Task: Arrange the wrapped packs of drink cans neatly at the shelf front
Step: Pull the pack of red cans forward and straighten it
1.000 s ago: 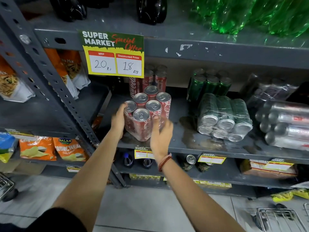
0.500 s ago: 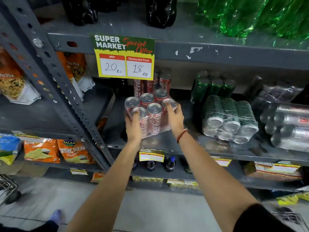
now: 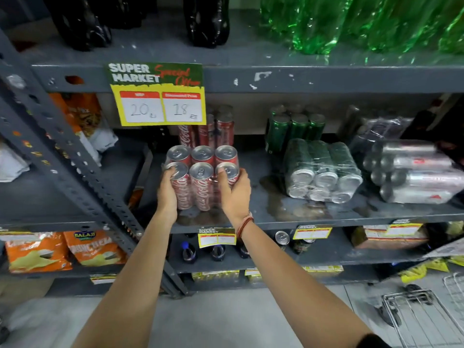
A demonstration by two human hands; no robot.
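A: What is taking up most of the view?

B: The grey metal shelf (image 3: 313, 217) is running across it. At 12 o'clock, dark bottles (image 3: 206, 21) and green bottles (image 3: 351, 23) are standing on the tier above.

A: And the wrapped packs?

B: 3 are sitting at the shelf front. At 3 o'clock, the silver pack (image 3: 414, 172) is lying on its side. Just at its 9 o'clock, the green pack (image 3: 322, 170) is lying tipped too, can ends facing forward. Well apart, at centre, the red pack (image 3: 200, 177) is standing upright, 6 tops showing.

A: Anything behind them?

B: Loose red cans (image 3: 216, 129) are standing at the red pack's 12 o'clock, under the price sign (image 3: 158, 94).

A: The hands?

B: The left hand (image 3: 167, 194) is pressing the pack's 9 o'clock side, fingers close together and curling over a can top. The right hand (image 3: 234, 192) is gripping the 3 o'clock side, thumb hooking over the top, fingers wrapping the side.
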